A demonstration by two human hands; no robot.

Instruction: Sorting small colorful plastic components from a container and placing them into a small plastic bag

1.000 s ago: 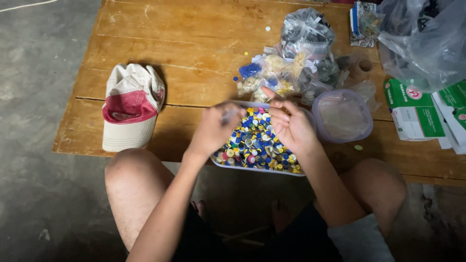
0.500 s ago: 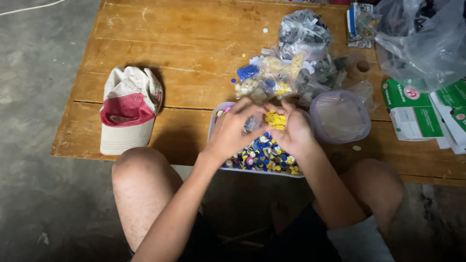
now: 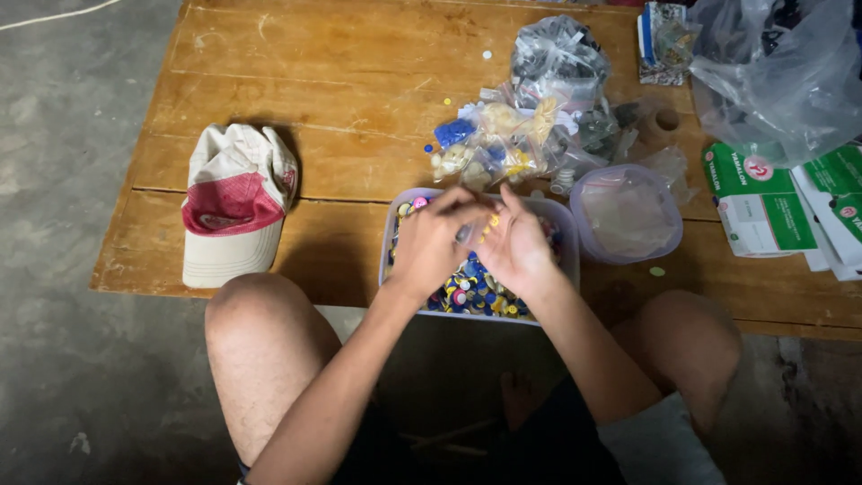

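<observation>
A clear plastic tray [image 3: 389, 261] full of small colourful round pieces [image 3: 470, 295] sits at the near edge of a low wooden table [image 3: 341, 81]. Both of my hands hover over it, pressed close together. My left hand [image 3: 433, 241] curls its fingers toward my right hand [image 3: 518, 244], whose fingers point away from me. A few small yellow pieces [image 3: 490, 224] show in the gap between the two hands. My bare knees rest below the table edge on either side of the tray.
A white and red cap [image 3: 235, 202] lies at the table's left. A round clear tub [image 3: 627, 214] stands right of the tray. Behind it lie knotted bags of small parts [image 3: 525, 126]. A large clear bag [image 3: 781, 72] and green-and-white boxes [image 3: 761, 193] fill the right.
A second ago my fingertips met above the tray. Then my hands lifted a clump of yellow pieces. Now they are closed together lower over the tray, with only a few yellow pieces showing.
</observation>
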